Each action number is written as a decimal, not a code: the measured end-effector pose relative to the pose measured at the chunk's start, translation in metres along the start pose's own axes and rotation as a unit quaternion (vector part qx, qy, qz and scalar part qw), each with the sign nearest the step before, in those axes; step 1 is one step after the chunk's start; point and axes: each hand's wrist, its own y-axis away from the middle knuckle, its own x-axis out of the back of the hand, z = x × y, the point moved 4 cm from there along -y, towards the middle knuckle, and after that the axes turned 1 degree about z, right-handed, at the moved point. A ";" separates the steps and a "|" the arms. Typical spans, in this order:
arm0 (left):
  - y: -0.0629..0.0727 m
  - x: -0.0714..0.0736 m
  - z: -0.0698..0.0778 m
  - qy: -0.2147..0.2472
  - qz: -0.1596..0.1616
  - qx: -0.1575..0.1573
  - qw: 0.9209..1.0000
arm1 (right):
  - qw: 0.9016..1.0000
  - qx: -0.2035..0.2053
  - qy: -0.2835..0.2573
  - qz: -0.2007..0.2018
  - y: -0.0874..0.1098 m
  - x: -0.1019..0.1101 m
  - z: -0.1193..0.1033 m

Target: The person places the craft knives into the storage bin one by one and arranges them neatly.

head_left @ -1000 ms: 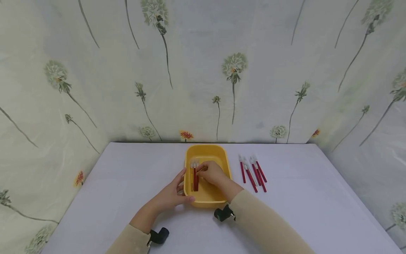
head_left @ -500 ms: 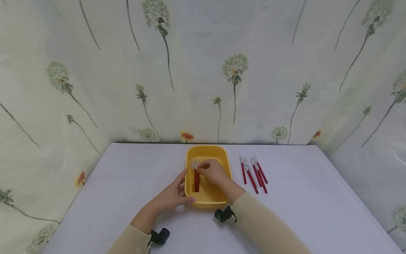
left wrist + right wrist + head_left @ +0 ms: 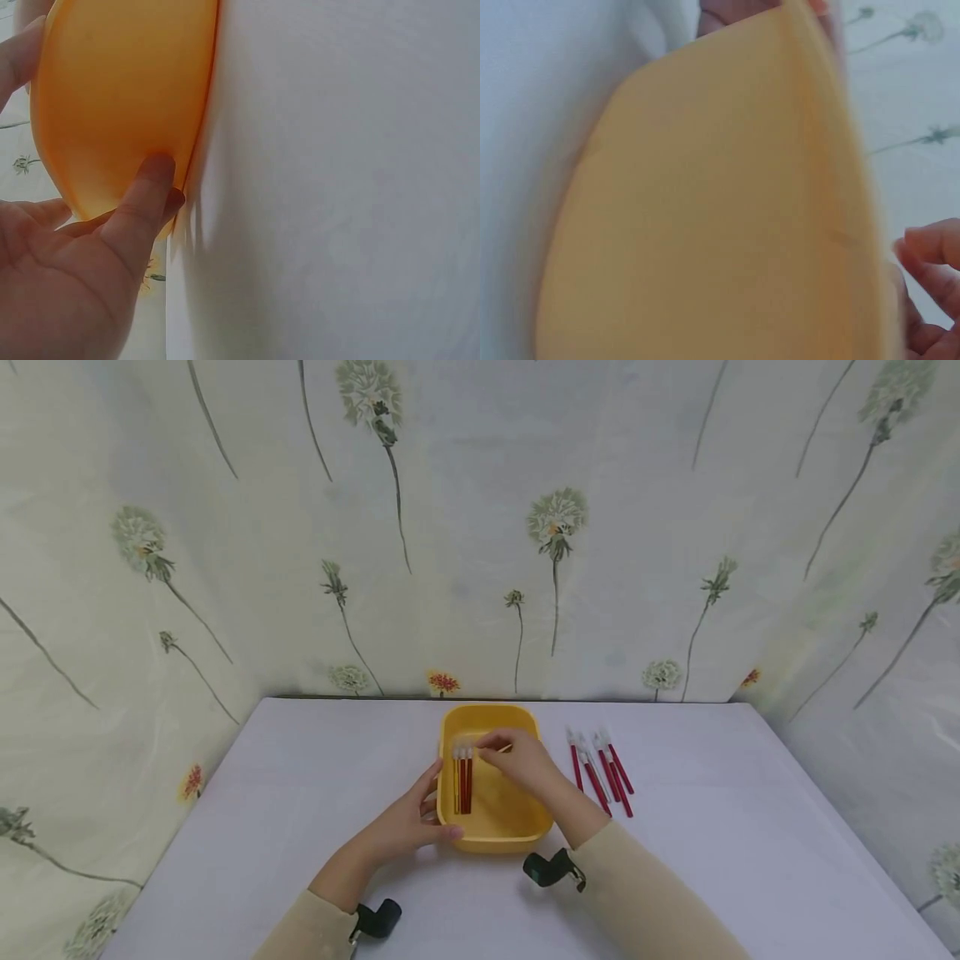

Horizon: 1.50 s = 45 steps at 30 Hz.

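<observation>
A person worked over a yellow plastic tray [image 3: 506,814] that sat on a white surface [image 3: 330,777], near the middle of its far edge. The left hand [image 3: 411,821] steadied the tray at its 8 o'clock corner, its fingers spread apart and resting against the outer wall, the thumb toward 6 o'clock. The left wrist view showed those fingertips pressed to the translucent side, one of them low, close to the surface.

The right hand [image 3: 522,762] came in from 4 o'clock and hovered over the tray's interior, its fingers loosely curled, the tips close together and just beside a neat row of slim brushes [image 3: 463,787]. That row lay inside the tray along its 9 o'clock side, red handles pointing to 6 o'clock and pale tips to 12; the tips appeared to be brush heads, though they were too small to read with certainty.

At 3 o'clock from the tray, apart from it, a looser group of red-handled brushes [image 3: 609,778] lay slanted on the surface, pale ends toward 11 o'clock. The right forearm passed just beside the nearest handles.

Both arms wore beige sleeves [image 3: 652,897], with a black camera [image 3: 377,918] strapped at each wrist. At 12 o'clock, beyond the surface, hung a pale backdrop [image 3: 465,527] printed with dandelions.
</observation>
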 end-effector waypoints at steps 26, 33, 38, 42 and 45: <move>0.002 -0.002 0.005 -0.007 0.005 -0.001 1.000 | 0.999 -0.021 0.031 0.028 0.030 0.073 0.018; 0.002 -0.002 0.004 -0.010 0.004 0.003 1.000 | 0.998 -0.013 0.041 0.035 0.035 0.092 0.032; 0.002 -0.001 0.003 -0.012 0.004 0.007 1.000 | 0.998 -0.017 0.052 0.044 0.039 0.106 0.040; 0.002 -0.001 0.002 -0.012 0.006 0.007 1.000 | 0.997 -0.028 0.046 0.047 0.039 0.116 0.051; 0.002 -0.001 0.001 -0.011 0.005 0.006 1.000 | 0.997 -0.034 0.051 0.051 0.039 0.123 0.064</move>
